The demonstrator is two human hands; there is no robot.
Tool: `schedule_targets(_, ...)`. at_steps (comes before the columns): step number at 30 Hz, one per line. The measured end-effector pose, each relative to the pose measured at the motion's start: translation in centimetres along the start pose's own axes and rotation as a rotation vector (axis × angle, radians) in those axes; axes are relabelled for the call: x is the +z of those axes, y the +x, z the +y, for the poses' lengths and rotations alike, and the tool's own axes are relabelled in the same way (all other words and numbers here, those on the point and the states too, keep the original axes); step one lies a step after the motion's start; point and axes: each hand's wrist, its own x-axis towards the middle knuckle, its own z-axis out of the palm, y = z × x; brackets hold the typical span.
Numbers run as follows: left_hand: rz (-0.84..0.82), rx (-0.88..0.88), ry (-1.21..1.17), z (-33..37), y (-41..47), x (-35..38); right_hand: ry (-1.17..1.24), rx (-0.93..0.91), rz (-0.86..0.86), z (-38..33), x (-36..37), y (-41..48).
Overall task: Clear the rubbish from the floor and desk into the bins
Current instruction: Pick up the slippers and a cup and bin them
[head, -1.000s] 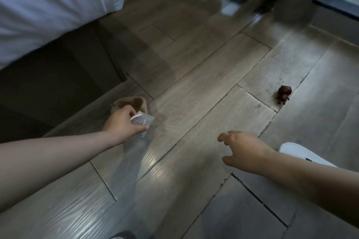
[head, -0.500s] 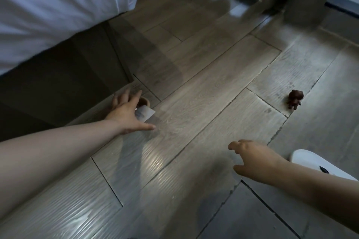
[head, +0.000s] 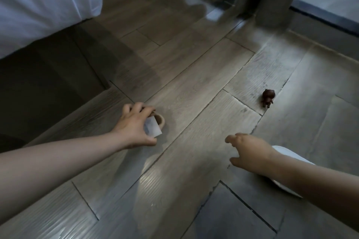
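left hand (head: 134,127) fingers pinch flat pale packet (head: 153,129) against round tan cup (head: 160,120) | right hand (head: 250,153) fingers loose, empty

White packet (head: 152,129): flat, slightly creased, tilted, pinched in left hand (head: 134,125).
Tan ring-shaped piece (head: 162,120): touching packet, under left fingertips.
Brown figurine (head: 268,97): small, upright, well beyond right hand (head: 247,151).

Two hands are in view: the left hand (head: 134,126) and the right hand (head: 250,153). There is one white packet (head: 152,129), one tan ring (head: 160,120), one brown figurine (head: 268,98) and one white slipper (head: 285,151). One bed (head: 38,6) shows too.
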Motion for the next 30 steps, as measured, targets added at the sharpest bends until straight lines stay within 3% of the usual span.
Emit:
schedule_targets(9, -0.066, 0.157, 0.002, 9.3, 2.6, 1.3, 0.114, 0.201, 0.094, 7.3, -1.9, -2.2)
schedule_targets(15, -0.092, 0.23, 0.032, 16.2, 6.4, 3.0, 0.285, 0.258, 0.083, 10.7, 1.1, -6.1)
schedule_targets(24, -0.131, 0.31, 0.067, 21.4, 8.9, 5.3, 0.129, 0.313, 0.028, 14.9, 7.9, -8.2)
schedule_targets(30, -0.2, 0.433, 0.203, 24.9, 11.1, 5.5, 0.253, 0.368, 0.116, 19.1, 8.7, -6.9)
